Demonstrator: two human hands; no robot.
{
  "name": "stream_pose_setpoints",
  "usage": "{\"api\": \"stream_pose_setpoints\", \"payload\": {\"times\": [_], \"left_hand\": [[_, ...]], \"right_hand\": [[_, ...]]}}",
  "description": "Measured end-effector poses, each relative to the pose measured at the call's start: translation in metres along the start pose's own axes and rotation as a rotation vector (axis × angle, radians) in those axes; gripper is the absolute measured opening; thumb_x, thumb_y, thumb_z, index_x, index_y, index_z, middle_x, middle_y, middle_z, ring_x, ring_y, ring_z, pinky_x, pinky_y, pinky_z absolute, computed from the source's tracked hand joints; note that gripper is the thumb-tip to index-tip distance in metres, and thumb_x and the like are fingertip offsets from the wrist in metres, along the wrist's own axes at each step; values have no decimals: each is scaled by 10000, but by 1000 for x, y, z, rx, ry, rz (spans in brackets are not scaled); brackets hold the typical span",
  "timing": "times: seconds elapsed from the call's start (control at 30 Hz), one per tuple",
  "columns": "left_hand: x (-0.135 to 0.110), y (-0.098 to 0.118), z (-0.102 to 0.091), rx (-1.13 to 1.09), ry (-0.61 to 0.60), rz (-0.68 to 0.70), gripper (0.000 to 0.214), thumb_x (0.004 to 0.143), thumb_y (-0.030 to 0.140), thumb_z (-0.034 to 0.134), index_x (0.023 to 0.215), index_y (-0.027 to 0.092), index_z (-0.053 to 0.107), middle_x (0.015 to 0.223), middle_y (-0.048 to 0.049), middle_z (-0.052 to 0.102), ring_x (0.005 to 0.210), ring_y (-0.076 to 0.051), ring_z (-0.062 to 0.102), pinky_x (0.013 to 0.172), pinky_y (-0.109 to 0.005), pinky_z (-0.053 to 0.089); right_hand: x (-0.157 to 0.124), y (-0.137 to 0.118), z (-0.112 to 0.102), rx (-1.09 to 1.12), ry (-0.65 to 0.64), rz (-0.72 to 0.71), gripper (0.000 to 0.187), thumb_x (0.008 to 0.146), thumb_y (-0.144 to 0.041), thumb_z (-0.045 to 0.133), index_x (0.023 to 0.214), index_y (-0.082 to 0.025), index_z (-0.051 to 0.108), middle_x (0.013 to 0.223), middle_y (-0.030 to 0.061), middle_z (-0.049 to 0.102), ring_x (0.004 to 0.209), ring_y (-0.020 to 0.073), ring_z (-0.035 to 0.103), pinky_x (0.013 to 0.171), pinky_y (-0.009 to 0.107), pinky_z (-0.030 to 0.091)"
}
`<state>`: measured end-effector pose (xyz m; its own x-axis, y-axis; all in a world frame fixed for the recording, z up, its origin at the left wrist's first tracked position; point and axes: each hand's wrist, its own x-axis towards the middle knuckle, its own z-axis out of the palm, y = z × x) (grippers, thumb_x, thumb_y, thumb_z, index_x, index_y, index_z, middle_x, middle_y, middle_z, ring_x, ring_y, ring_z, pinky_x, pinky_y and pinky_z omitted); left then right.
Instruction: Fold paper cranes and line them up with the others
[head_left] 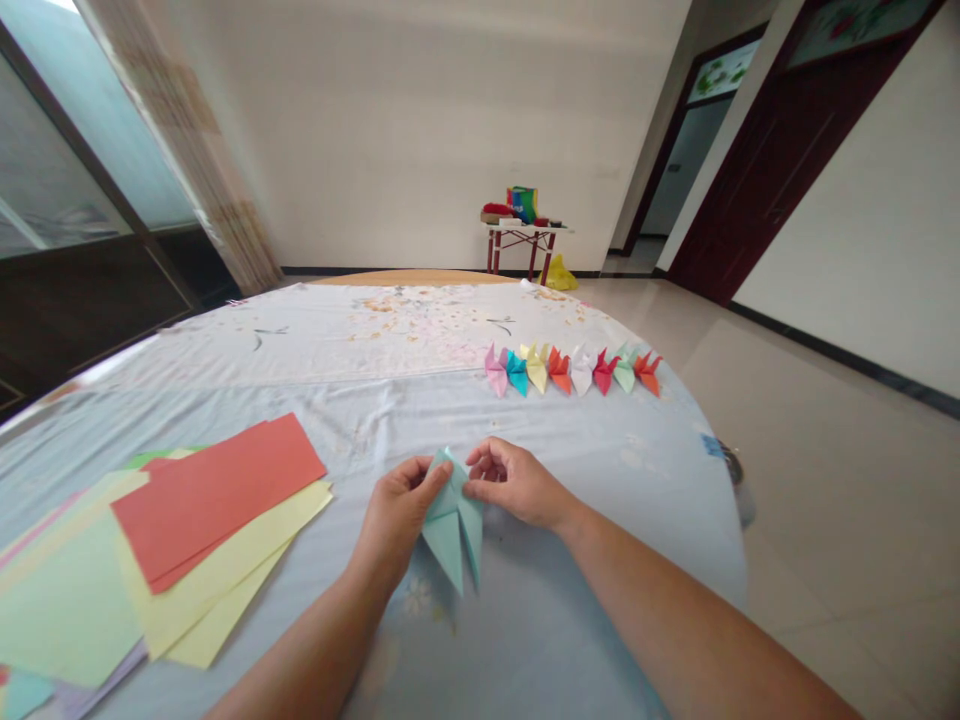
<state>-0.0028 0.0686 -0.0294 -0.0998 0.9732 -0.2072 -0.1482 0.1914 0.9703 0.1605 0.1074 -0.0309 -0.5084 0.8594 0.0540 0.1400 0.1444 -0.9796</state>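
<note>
A pale blue-green folded paper (447, 535) with two long points hanging towards me is held just above the table. My left hand (401, 505) pinches its upper left part, thumb on top and fingers underneath. At the paper's right edge is my right hand (521, 482), its fingers curled but apart from the thumb. The right thumb tip meets or nearly meets the paper's edge. Farther back on the right, a row of several folded paper cranes (559, 370) stands in pink, blue, yellow, orange, white, red and green.
Loose coloured sheets lie at the left, with red paper (225, 490) over yellow paper (247, 570) and pale green paper (67, 590). A flowered cloth (360, 400) covers the round table. Beyond it stand a small side table (525, 230) and a yellow bag (559, 275).
</note>
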Motion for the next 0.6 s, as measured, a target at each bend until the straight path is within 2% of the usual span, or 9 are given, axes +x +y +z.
{"api": "stream_pose_setpoints", "payload": {"times": [0.13, 0.4, 0.53, 0.6], "left_hand": [[1, -2, -1, 8, -1, 29, 310, 640, 414, 683, 766, 136, 626, 565, 37, 567, 463, -66, 472, 454, -174, 349], [-3, 2, 3, 52, 19, 33, 322, 627, 423, 679, 767, 137, 639, 565, 40, 566, 469, -73, 473, 453, -180, 356], [0, 2, 2, 171, 4, 81, 351, 668, 445, 627, 845, 141, 639, 606, 25, 590, 493, -95, 504, 459, -194, 374], [2, 0, 0, 273, -31, 120, 365, 703, 436, 590, 920, 143, 619, 693, -3, 627, 559, -127, 556, 500, -223, 417]], "right_hand": [[-1, -4, -1, -169, 50, -29, 200, 690, -319, 658, 786, -160, 584, 679, -22, 550, 584, 77, 455, 551, 193, 374], [-1, -2, 1, -222, 54, -18, 191, 719, -327, 622, 752, -139, 611, 631, -24, 536, 569, 75, 438, 531, 185, 353], [0, 0, 1, -197, 57, 10, 179, 724, -313, 607, 742, -135, 597, 623, -26, 550, 553, 74, 451, 521, 183, 356], [1, 1, 1, -219, 83, 26, 168, 720, -301, 603, 731, -134, 594, 631, -19, 567, 563, 81, 473, 532, 186, 368]]}}
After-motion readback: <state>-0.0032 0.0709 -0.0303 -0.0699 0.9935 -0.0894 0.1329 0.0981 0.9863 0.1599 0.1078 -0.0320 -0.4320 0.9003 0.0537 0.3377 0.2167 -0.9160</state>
